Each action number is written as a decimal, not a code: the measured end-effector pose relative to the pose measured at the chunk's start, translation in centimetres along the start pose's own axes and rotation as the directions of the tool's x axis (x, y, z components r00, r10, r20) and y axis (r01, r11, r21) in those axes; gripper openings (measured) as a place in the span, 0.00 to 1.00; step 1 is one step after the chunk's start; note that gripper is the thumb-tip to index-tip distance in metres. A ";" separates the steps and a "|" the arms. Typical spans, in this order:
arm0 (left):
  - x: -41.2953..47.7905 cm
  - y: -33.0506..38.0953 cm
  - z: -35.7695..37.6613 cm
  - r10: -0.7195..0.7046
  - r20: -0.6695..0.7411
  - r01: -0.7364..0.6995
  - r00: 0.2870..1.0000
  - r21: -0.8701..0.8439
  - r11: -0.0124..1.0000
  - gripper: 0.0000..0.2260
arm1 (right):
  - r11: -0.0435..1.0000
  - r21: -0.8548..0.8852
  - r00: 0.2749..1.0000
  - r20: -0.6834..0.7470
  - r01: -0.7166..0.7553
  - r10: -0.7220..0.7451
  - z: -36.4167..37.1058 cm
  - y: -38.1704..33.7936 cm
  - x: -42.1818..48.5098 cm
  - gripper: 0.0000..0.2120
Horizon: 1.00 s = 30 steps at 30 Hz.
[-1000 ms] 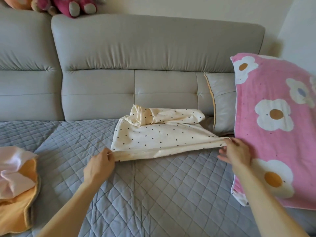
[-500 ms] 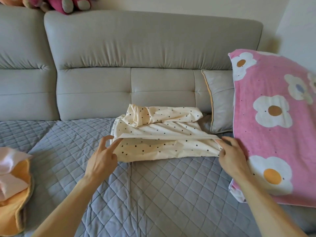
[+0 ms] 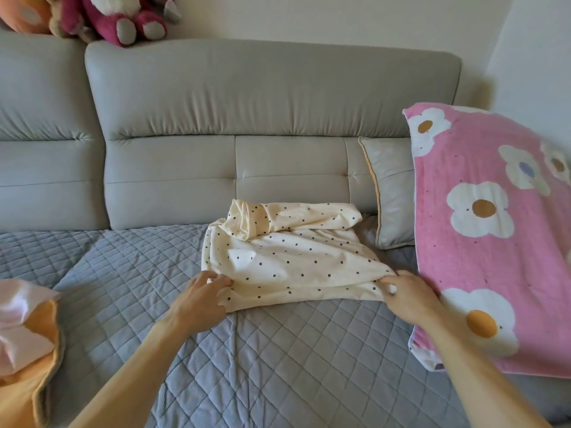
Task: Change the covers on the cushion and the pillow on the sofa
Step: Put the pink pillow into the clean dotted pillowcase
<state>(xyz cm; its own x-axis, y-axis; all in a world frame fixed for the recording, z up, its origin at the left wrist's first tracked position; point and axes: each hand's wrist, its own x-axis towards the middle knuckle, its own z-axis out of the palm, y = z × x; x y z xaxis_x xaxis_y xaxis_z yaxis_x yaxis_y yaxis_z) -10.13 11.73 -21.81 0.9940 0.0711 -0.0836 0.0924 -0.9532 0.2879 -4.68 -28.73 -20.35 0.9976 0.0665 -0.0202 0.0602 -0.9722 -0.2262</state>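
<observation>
A cream cover with dark dots (image 3: 293, 257) lies crumpled on the quilted grey sofa seat (image 3: 278, 366), its far end rolled up. My left hand (image 3: 200, 301) pinches the cover's near left corner. My right hand (image 3: 408, 299) grips its near right corner. A pink pillow with white flowers (image 3: 494, 242) leans upright at the right, just beside my right hand. A grey cushion with orange piping (image 3: 392, 193) stands behind the cover, against the sofa back.
An orange cushion with pale pink cloth on it (image 3: 24, 350) sits at the left edge of the seat. Plush toys (image 3: 117, 17) sit on top of the grey sofa backrest (image 3: 262, 118). A wall corner rises at the far right.
The cover's near edge was lifted and folded half a second ago; now it lies lower and flatter on the seat. Both hands stay at its near corners, and my view has tilted up slightly.
</observation>
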 end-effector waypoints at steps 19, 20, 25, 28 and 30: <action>6.8 17.2 1.8 0.488 0.075 -0.439 0.869 0.572 0.693 0.16 | 0.893 -0.155 0.872 -0.341 -0.422 0.352 -1.1 7.3 -3.8 0.52; 6.9 17.3 1.3 0.486 0.108 -0.454 0.867 0.572 0.683 0.16 | 0.916 -0.164 0.860 -0.434 -0.367 0.267 -1.1 6.7 -3.6 0.50; 6.4 15.2 1.0 0.523 0.147 -0.507 0.840 0.556 0.659 0.19 | 0.933 -0.272 0.740 -0.572 0.234 -0.353 0.1 2.3 -1.3 0.31; 5.7 12.1 0.8 0.602 0.088 -0.526 0.793 0.598 0.605 0.23 | 0.887 -0.303 0.802 -0.393 0.350 -0.450 1.6 1.0 0.7 0.26; 5.7 9.3 0.9 0.657 0.012 -0.518 0.753 0.627 0.582 0.24 | 0.873 -0.337 0.796 -0.384 0.351 -0.468 2.1 0.7 2.1 0.18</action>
<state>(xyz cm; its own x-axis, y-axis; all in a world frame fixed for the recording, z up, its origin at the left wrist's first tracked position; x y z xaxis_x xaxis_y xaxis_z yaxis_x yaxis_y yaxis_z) -3.69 3.03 -20.43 0.8090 -0.5766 0.1145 -0.4983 -0.7759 -0.3869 -2.64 -28.82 -22.59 0.7788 0.4220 0.4640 0.4147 -0.9015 0.1239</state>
